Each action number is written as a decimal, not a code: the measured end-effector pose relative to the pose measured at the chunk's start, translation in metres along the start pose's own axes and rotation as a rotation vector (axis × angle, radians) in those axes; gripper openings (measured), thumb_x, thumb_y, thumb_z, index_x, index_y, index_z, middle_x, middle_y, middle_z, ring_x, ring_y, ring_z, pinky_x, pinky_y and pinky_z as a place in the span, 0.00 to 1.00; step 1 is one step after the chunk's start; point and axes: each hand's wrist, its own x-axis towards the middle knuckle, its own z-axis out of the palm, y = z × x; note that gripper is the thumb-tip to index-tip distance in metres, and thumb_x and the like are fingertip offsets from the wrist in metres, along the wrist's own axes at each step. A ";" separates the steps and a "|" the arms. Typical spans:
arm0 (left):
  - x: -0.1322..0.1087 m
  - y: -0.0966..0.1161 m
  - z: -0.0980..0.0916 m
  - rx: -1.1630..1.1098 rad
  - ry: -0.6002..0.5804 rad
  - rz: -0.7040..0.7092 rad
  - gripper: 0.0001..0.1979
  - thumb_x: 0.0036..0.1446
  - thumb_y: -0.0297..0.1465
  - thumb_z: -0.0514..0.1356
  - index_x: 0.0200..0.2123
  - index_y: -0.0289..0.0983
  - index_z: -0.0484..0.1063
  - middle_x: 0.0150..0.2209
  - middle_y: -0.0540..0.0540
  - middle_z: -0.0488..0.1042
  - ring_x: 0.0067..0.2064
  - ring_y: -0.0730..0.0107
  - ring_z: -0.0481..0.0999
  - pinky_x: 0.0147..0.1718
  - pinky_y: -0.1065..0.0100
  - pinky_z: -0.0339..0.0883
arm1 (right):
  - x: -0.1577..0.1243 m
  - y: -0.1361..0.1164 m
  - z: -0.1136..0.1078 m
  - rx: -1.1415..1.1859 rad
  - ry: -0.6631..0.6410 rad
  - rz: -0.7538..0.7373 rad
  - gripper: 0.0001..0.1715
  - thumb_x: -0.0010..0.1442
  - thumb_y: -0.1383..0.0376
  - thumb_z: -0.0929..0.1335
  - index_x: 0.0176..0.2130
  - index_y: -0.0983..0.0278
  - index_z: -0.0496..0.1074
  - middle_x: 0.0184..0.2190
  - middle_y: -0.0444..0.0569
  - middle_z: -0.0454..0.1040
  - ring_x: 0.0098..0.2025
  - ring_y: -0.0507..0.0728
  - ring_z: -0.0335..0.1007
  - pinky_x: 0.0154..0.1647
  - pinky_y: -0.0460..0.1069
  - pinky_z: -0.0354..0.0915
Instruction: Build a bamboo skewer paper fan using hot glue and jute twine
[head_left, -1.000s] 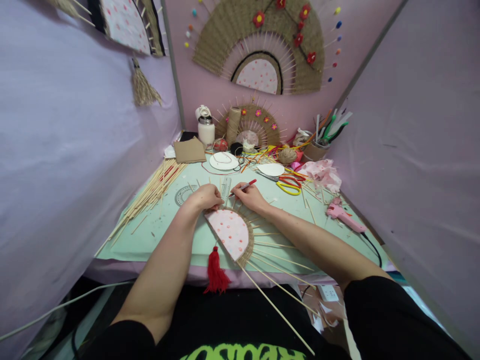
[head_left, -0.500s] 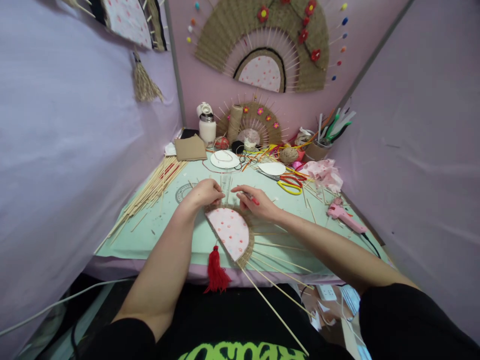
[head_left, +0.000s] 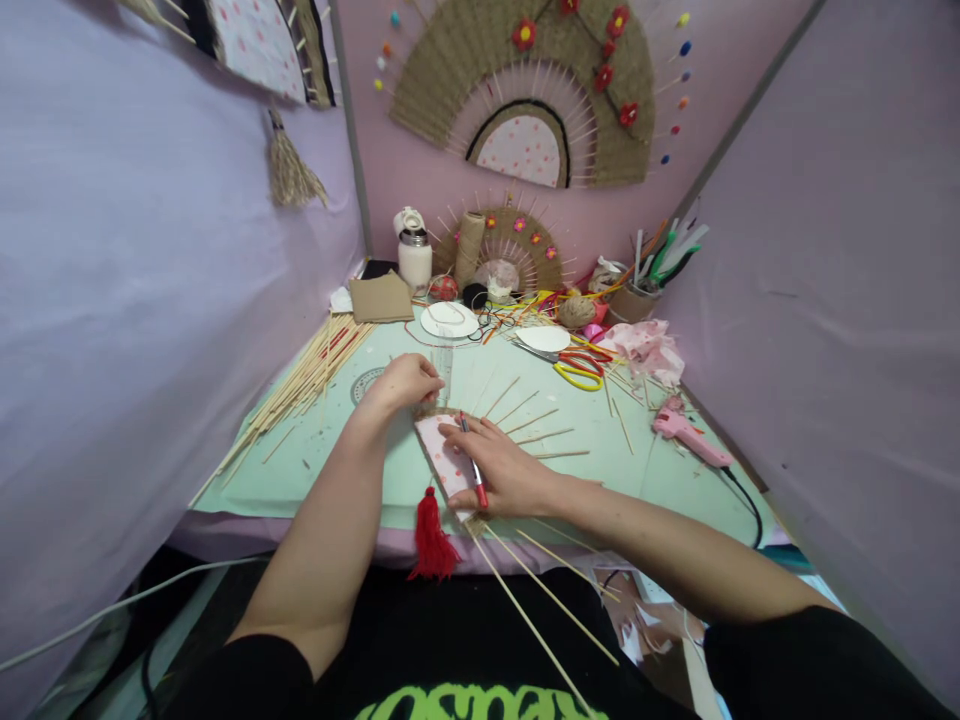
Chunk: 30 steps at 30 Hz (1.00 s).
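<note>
Presses the right hand (head_left: pixel 504 478) palm-down on the fan (head_left: pixel 439 450), fingers spread nearly flat over its pink dotted paper, seemingly to stop it sliding. Tucks a red pen (head_left: pixel 473 466) between two of those fingers, running from the fan's far rim back toward the body; parked there, by the look of it, so the hand can press without putting it down.

Curls the left hand (head_left: pixel 405 383) over the far rim of the fan, fingers bent down and closed; cannot tell whether anything is pinched under them. Probably steadies that rim next to the clear ruler (head_left: pixel 442 365) just beyond the fan.

Lies flat near the front edge of the tabletop (head_left: pixel 337 470), this fan, with its red tassel (head_left: pixel 431 535) hanging off the near side. Spread from the fan's right side like spokes: thin wooden sticks (head_left: pixel 525 408), the nearest ones jutting past the front edge.

Well beyond and right of the fan: scissors (head_left: pixel 579 370) with red and yellow handles. Farther right of the fan: a pink glue gun (head_left: pixel 686 428), cord trailing. Left of the fan: a loose bundle of sticks (head_left: pixel 307 375).

No brand or label legible. Green lettering on the black shirt below the fan, cut off by the frame and unreadable.
</note>
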 end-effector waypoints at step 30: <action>-0.006 0.011 0.010 0.086 -0.157 0.066 0.04 0.47 0.28 0.58 0.25 0.35 0.73 0.17 0.50 0.73 0.21 0.73 0.72 0.23 0.74 0.62 | -0.012 -0.019 0.006 -0.060 0.096 0.221 0.35 0.58 0.51 0.66 0.58 0.66 0.61 0.62 0.58 0.59 0.66 0.66 0.45 0.63 0.64 0.48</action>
